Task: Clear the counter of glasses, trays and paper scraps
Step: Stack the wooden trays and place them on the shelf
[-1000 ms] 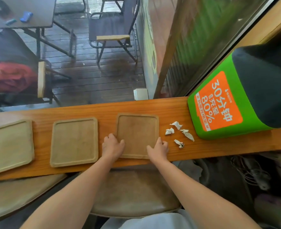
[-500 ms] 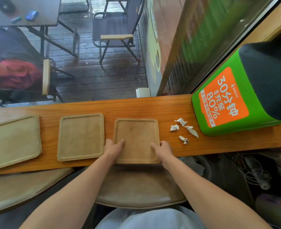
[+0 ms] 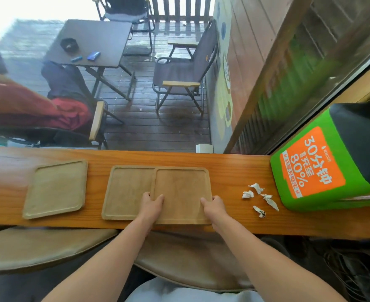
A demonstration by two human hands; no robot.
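Note:
Three square wooden trays lie on the long wooden counter [image 3: 234, 162]. I hold the right tray [image 3: 180, 188] by its near corners, my left hand [image 3: 152, 202] on one and my right hand [image 3: 214, 207] on the other. Its left side overlaps the middle tray [image 3: 127, 190]. The left tray [image 3: 56, 188] lies apart, further left. Several crumpled paper scraps [image 3: 259, 198] sit on the counter to the right of my right hand. No glasses are in view.
A green and orange box with a black top [image 3: 323, 166] stands at the counter's right end, close to the scraps. Padded stools [image 3: 49, 247] are under the near edge. A window runs behind the counter, with patio chairs and a table outside.
Both hands have slid the right tray leftward; it now partly covers the middle tray, where a gap lay between them before. The view has tilted up.

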